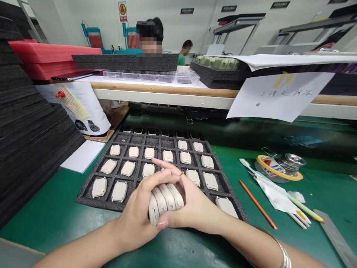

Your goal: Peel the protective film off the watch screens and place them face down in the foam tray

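Between my two hands is a row of several off-white watch cases [166, 201], pressed side by side with their slotted edges toward me. My left hand [141, 208] curls around the row from the left. From the right, my right hand [192, 203] closes on it, thumb along the lower front and one finger reaching past the back. Under and beyond my hands lies a black foam tray [111, 212] divided into compartments. Many compartments hold a similar watch case [119, 191]; several at the back stand bare. My wrists and hands cover the tray's near middle.
Right of the tray lie an orange stick [258, 204], a toothbrush [245, 163], a tape roll [279, 169] and a metal ruler [336, 236]. Foam sheets [33, 123] are stacked at the left. A shelf [167, 95] crosses the back; a person [150, 37] is behind it.
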The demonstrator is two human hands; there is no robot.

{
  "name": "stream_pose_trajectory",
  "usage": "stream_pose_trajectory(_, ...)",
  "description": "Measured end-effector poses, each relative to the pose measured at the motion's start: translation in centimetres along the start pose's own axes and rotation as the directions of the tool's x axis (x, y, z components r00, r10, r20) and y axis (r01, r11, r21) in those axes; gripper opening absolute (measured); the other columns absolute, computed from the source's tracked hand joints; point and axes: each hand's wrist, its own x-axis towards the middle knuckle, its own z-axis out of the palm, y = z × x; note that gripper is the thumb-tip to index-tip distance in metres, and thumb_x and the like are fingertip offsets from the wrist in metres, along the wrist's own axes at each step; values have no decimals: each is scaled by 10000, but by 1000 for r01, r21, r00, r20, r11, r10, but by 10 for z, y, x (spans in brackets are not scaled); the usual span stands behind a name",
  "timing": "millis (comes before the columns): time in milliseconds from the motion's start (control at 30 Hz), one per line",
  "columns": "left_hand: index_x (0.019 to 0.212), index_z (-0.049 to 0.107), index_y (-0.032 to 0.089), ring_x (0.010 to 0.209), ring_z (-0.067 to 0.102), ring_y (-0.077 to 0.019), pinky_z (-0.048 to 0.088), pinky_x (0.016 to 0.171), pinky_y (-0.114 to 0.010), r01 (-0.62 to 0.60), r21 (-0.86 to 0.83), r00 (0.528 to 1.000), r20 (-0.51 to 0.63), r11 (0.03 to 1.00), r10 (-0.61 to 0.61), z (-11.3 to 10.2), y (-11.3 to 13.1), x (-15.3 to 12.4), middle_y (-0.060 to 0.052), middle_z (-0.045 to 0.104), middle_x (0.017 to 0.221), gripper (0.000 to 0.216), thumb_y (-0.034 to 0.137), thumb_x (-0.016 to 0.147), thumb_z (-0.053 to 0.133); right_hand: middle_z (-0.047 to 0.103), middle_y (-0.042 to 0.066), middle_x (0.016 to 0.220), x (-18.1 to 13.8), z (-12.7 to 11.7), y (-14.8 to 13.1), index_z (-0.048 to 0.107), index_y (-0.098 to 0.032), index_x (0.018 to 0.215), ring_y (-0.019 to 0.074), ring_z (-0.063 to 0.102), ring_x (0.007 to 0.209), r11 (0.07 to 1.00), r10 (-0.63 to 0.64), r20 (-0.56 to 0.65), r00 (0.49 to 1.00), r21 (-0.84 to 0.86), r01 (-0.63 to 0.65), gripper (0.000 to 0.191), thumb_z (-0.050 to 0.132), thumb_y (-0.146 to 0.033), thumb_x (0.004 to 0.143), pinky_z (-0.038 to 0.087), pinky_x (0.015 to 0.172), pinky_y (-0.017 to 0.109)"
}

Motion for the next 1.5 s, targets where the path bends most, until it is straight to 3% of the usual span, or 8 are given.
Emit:
stream_pose_trajectory(200, 1526, 157, 386, 1425, 320, -350, 312, 1158, -477, 428, -336, 896, 38, 839, -442, 1, 1, 4, -100, 294, 1563, 1274, 430, 545, 968, 707, 20, 1146, -2, -3, 1, 56, -361, 1569, 195, 704, 959, 782, -440, 18, 898, -483, 393, 1141, 820, -158, 746, 566, 900, 345)
stream_pose_trajectory(333, 1315, 505, 176, 1167, 588, -309, 509, 903, -354, 677, -610, 664, 265, 412, -699, 3, 4, 10, -157, 618, 1225, 825, 514, 668, 887, 604, 91, 1346, -1, -7, 7, 98, -328, 1576, 266, 596, 1215, 466, -481, 231, 846, -749, 470, 949, 678, -120, 854, 512, 1015, 442)
stream_pose_trajectory(433, 1159, 623, 133, 930, 680, -241, 537, 726, -265, 667, -706, 592, 308, 238, -745, 5, 3, 14, -136, 693, 1030, 613, 476, 714, 868, 592, 94, 1345, -2, -10, 1, 255, -282, 1528, 270, 580, 1218, 485, -419, 201, 886, -775, 406, 926, 773, -134, 775, 503, 1027, 442)
stream_pose_trajectory(633, 962, 713, 130, 764, 688, -173, 581, 698, -238, 517, -846, 623, 266, 132, -735, 3, 2, 14, -107, 723, 933, 452, 470, 710, 872, 654, 41, 1095, -5, -17, -25, 615, -203, 817, 180, 662, 958, 661, -473, 58, 879, -636, 398, 215, 819, -187, 751, 549, 868, 308)
stream_pose_trajectory(800, 985, 721, 145, 705, 691, -150, 519, 525, -134, 502, -860, 609, 277, 90, -743, 4, -1, 12, -80, 721, 841, 444, 440, 697, 886, 708, 67, 989, -3, -18, -26, 696, -200, 754, 202, 687, 896, 680, -552, -13, 834, -586, 441, 91, 751, -219, 825, 571, 819, 347)
stream_pose_trajectory(967, 954, 745, 128, 790, 725, -182, 450, 456, -91, 506, -859, 645, 321, 73, -694, 2, 2, 11, -137, 746, 971, 451, 475, 699, 876, 709, 18, 881, -8, -16, -27, 671, -226, 837, 138, 700, 727, 695, -702, -253, 666, -450, 561, 82, 672, -194, 912, 606, 718, 281)
stream_pose_trajectory(1167, 989, 745, 135, 800, 727, -191, 455, 455, -85, 463, -885, 732, 359, 38, -579, 0, 3, 9, -127, 740, 964, 454, 495, 732, 846, 599, 110, 1277, -10, -9, -21, 550, -232, 1284, 252, 572, 1237, 495, -648, 122, 752, -682, 538, 672, 887, -287, 705, 500, 1064, 391)
stream_pose_trajectory(1500, 964, 748, 129, 785, 728, -179, 413, 412, -72, 455, -890, 755, 384, 3, -532, 1, 3, 12, -110, 735, 923, 409, 496, 790, 797, 547, 126, 1328, -10, -6, -14, 464, -238, 1369, 241, 528, 1283, 459, -632, 196, 750, -686, 565, 658, 798, -247, 802, 482, 1092, 381)
